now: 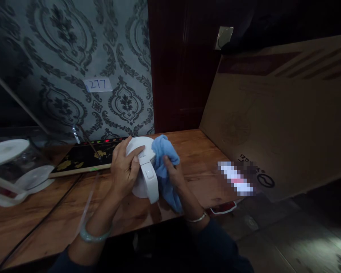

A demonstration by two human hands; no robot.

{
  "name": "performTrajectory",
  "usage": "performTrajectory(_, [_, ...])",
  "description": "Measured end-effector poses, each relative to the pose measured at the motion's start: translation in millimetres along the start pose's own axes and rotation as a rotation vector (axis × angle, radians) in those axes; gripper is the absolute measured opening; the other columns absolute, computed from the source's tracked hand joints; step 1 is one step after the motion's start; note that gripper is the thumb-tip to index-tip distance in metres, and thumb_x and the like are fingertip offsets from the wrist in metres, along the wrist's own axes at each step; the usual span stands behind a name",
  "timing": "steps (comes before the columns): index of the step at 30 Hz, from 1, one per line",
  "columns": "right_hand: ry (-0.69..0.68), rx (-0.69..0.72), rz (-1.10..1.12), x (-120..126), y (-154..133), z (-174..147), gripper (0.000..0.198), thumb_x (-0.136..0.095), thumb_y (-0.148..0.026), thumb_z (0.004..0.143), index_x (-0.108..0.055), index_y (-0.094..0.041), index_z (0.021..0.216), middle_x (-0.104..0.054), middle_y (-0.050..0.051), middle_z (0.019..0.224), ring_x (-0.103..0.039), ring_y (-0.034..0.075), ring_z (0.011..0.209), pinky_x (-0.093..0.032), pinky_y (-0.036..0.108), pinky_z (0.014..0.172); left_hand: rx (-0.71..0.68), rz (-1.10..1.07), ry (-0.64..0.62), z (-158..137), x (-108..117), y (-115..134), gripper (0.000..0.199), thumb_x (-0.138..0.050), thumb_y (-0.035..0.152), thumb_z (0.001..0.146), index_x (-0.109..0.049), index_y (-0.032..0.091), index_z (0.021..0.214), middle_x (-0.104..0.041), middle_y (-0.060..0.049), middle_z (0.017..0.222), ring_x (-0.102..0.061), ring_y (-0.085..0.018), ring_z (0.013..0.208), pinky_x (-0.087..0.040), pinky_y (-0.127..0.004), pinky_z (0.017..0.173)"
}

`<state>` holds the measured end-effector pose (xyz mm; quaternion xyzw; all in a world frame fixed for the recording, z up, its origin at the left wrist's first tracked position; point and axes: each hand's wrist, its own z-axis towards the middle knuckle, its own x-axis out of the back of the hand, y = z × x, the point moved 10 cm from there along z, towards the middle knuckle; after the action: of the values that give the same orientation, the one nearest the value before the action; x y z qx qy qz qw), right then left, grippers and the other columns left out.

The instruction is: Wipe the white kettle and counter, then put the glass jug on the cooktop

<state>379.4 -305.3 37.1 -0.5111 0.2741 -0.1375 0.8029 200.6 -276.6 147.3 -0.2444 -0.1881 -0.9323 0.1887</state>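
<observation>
A white electric kettle [142,185] stands on the wooden table, its handle towards me. My left hand [124,168] grips its left side, the fingers reaching up over the lid. A light-blue cloth [164,151] is bunched against the kettle's right side, and its lower end hangs down over the wood. In my right hand [173,172] the cloth is gripped, with the thumb on top and the other fingers largely hidden by the fabric. Part of the kettle's right wall is covered by the cloth.
Behind the kettle lies a black induction cooktop [86,155] under a curved metal faucet [76,134]. A clear appliance with a white lid [8,151] stands at left. A black cable [45,220] crosses the table [199,151]. A large cardboard box [272,132] leans at right.
</observation>
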Motion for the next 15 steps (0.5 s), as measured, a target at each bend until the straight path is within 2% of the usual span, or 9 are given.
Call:
performTrajectory(2, [0.027,0.03,0.051,-10.1,9.9,4.8,0.042,-0.063,-0.053,0.081,-0.07,-0.024,0.111,-0.072,0.004,0.114,-0.06,0.025,0.12,-0.038,0.045,0.113,0.002,0.004,0.0,-0.4,-0.2,-1.0,0.04,-0.037,0.03,0.097,-0.071,0.021,0.116,-0.047,-0.01,0.146,-0.042,-0.031,0.133,-0.035,-0.052,0.11])
performTrajectory(4, [0.045,-0.011,0.078,-9.2,33.1,4.4,0.045,-0.064,-0.055,0.08,-0.069,-0.024,0.112,-0.071,0.005,0.117,-0.059,0.025,0.122,-0.04,0.045,0.111,0.003,0.004,-0.003,-0.9,-1.1,-1.9,0.04,-0.037,0.03,0.096,-0.07,0.021,0.118,-0.047,-0.009,0.147,-0.042,-0.031,0.133,-0.035,-0.051,0.11])
performTrajectory(7, [-0.011,-0.126,0.014,2.8,71.8,-3.2,0.045,-0.067,-0.055,0.075,-0.071,-0.022,0.106,-0.073,0.006,0.112,-0.064,0.027,0.115,-0.047,0.045,0.104,0.003,0.003,0.008,-1.7,-1.3,-2.8,0.04,-0.037,0.029,0.096,-0.069,0.022,0.12,-0.046,-0.009,0.147,-0.041,-0.031,0.133,-0.035,-0.051,0.11])
performTrajectory(9, [-0.066,-0.174,-0.091,13.6,85.4,-7.5,0.041,-0.07,-0.053,0.071,-0.073,-0.021,0.096,-0.076,0.006,0.101,-0.068,0.028,0.106,-0.051,0.044,0.097,0.007,0.004,0.021,-2.3,-1.1,-3.9,0.04,-0.037,0.029,0.095,-0.068,0.022,0.121,-0.046,-0.009,0.148,-0.041,-0.031,0.133,-0.035,-0.051,0.11])
performTrajectory(12, [-0.112,-0.206,-0.188,23.7,80.4,-1.2,0.035,-0.074,-0.048,0.065,-0.074,-0.018,0.084,-0.077,0.006,0.085,-0.071,0.028,0.091,-0.055,0.044,0.089,0.007,0.0,0.031,-2.9,-1.2,-4.8,0.04,-0.039,0.028,0.094,-0.068,0.023,0.122,-0.045,-0.008,0.149,-0.041,-0.031,0.133,-0.035,-0.052,0.11])
performTrajectory(15, [-0.01,-0.172,-0.049,25.7,48.3,23.9,0.038,-0.073,-0.046,0.07,-0.072,-0.017,0.094,-0.077,0.005,0.09,-0.071,0.025,0.089,-0.056,0.041,0.088,-0.003,-0.014,0.038,-2.9,-0.7,-3.8,0.04,-0.04,0.028,0.093,-0.067,0.024,0.122,-0.046,-0.008,0.148,-0.042,-0.032,0.132,-0.035,-0.053,0.11])
